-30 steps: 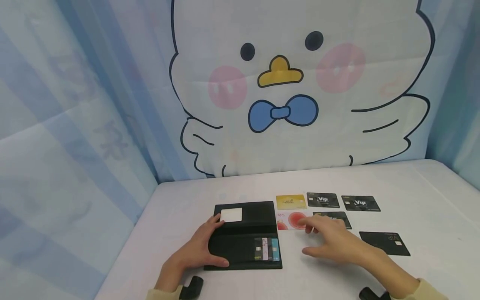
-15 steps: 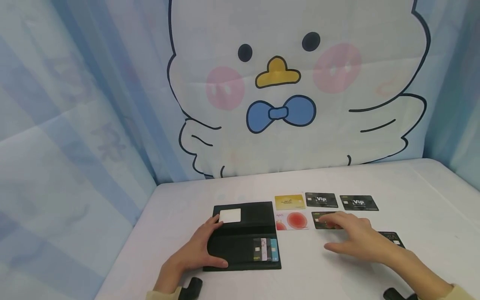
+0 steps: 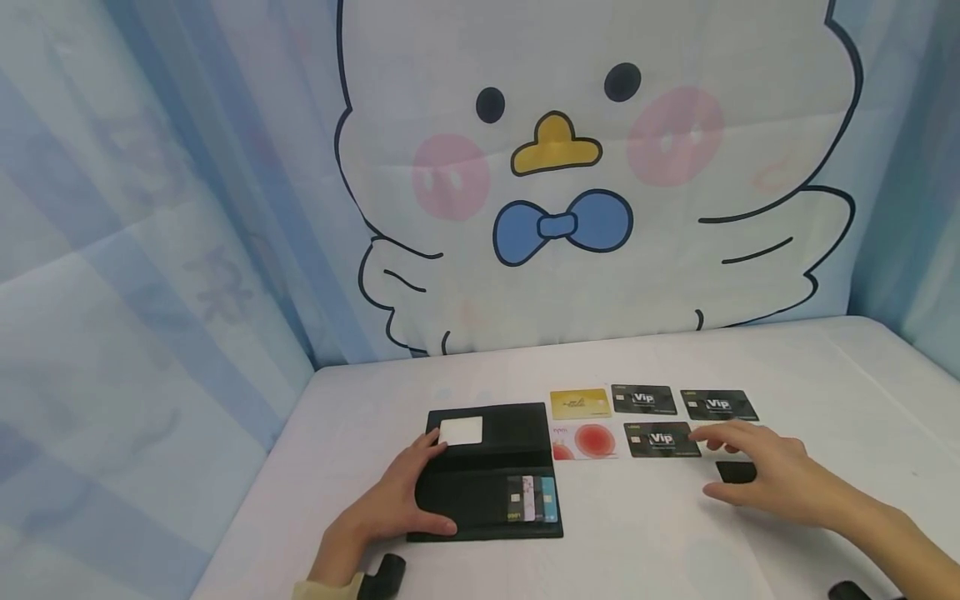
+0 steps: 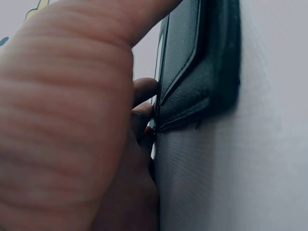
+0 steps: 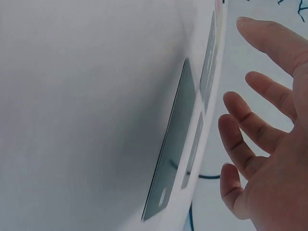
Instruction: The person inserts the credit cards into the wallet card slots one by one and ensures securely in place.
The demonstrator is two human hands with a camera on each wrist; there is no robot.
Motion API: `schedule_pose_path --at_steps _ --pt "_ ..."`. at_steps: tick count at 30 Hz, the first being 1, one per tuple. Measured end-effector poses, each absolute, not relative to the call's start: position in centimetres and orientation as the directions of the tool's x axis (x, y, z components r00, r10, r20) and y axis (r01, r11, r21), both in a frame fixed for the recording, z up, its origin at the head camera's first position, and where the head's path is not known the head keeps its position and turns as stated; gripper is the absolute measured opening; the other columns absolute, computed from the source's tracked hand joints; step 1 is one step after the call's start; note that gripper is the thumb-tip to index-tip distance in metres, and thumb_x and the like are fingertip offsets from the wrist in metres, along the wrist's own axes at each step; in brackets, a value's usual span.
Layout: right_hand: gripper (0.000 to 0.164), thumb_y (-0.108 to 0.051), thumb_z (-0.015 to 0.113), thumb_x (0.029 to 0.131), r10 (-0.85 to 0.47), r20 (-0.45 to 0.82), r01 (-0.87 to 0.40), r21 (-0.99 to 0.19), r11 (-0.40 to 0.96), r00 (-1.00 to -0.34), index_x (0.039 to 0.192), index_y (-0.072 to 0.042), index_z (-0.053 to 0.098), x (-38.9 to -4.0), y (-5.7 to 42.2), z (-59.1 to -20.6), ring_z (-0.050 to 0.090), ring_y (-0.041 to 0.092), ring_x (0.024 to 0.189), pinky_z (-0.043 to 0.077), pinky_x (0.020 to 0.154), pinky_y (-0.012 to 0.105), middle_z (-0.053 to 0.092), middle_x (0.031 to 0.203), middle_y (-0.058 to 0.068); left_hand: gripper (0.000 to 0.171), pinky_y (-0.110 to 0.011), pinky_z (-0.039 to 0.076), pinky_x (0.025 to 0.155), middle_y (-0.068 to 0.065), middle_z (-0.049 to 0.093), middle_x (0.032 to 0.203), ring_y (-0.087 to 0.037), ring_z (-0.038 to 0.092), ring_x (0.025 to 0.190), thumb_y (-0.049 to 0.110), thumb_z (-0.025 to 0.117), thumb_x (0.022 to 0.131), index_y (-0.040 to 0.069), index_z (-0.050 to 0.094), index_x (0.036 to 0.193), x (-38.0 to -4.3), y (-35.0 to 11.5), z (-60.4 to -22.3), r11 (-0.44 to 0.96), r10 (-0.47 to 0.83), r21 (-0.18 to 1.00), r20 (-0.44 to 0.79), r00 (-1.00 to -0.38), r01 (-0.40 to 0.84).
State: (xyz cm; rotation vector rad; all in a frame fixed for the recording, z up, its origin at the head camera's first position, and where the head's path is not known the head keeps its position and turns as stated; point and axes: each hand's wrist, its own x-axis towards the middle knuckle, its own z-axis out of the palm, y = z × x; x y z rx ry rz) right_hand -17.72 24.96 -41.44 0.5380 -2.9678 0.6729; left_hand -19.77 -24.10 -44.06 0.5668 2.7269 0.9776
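An opened black wallet (image 3: 517, 429) lies flat on the white table, a white card (image 3: 461, 431) showing in its upper half and several overlapping cards (image 3: 531, 499) in its lower slots. My left hand (image 3: 393, 496) rests spread on the wallet's left side, thumb on the lower half and fingertips by the white card. In the left wrist view, the thumb side of the hand covers much of the wallet (image 4: 183, 53). My right hand (image 3: 783, 475) hovers with loosely bent fingers over a black card (image 3: 735, 472), mostly covering it; the right wrist view shows nothing in that hand.
Right of the wallet lie a gold card (image 3: 581, 404), a pink card with a red circle (image 3: 595, 442), and black Vip cards: one (image 3: 643, 399) in the back row, another (image 3: 719, 405) farther right, a third (image 3: 662, 440) nearer. A chick-printed curtain (image 3: 570, 300) hangs behind the table.
My right hand has moved right, from over the pink card, past the nearer Vip card, to the black card at the right. The left hand and the wallet stay in place.
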Motion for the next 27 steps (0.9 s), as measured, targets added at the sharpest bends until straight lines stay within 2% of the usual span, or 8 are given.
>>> schedule_pose_path --at_steps 16,21,23,27 --pt "0.059 -0.037 0.089 0.073 -0.293 0.123 -0.318 -0.348 0.882 -0.948 0.123 -0.016 0.066 -17.2 29.4 -42.6 0.059 0.028 0.102 0.045 0.072 0.059 0.063 0.117 0.003 0.111 -0.066 0.02 0.114 -0.01 0.019 0.166 -0.038 0.014 0.151 0.048 0.092 0.069 0.007 0.036 0.156 -19.7 -24.2 -44.1 0.712 0.403 0.646 -0.054 -0.914 0.276" --pt "0.06 -0.041 0.089 0.073 -0.289 0.12 -0.313 -0.329 0.891 -0.95 0.123 -0.017 0.066 -17.0 30.7 -43.0 0.06 0.022 0.101 0.046 0.07 0.058 0.063 0.118 0.002 0.111 -0.066 0.021 0.114 -0.009 0.02 0.166 -0.038 0.015 0.151 0.049 0.091 0.069 0.008 0.036 0.156 -19.6 -24.2 -44.1 0.718 0.398 0.64 -0.055 -0.916 0.274" --pt "0.061 -0.042 0.088 0.074 -0.284 0.101 -0.302 -0.332 0.894 -0.953 0.124 -0.015 0.066 -17.0 31.2 -43.0 0.06 0.026 0.104 0.046 0.07 0.061 0.063 0.119 0.005 0.11 -0.066 0.021 0.114 -0.009 0.02 0.166 -0.037 0.015 0.151 0.049 0.091 0.069 0.009 0.036 0.156 -19.6 -24.1 -44.1 0.72 0.397 0.638 -0.057 -0.916 0.272" --pt "0.062 -0.037 0.089 0.074 -0.274 0.071 -0.281 -0.355 0.892 -0.959 0.125 -0.009 0.065 -17.2 32.3 -43.1 0.057 0.043 0.111 0.045 0.076 0.066 0.061 0.122 0.016 0.11 -0.066 0.021 0.114 -0.008 0.02 0.166 -0.037 0.015 0.151 0.05 0.09 0.069 0.009 0.036 0.156 -19.6 -24.0 -44.1 0.724 0.393 0.636 -0.061 -0.918 0.268"
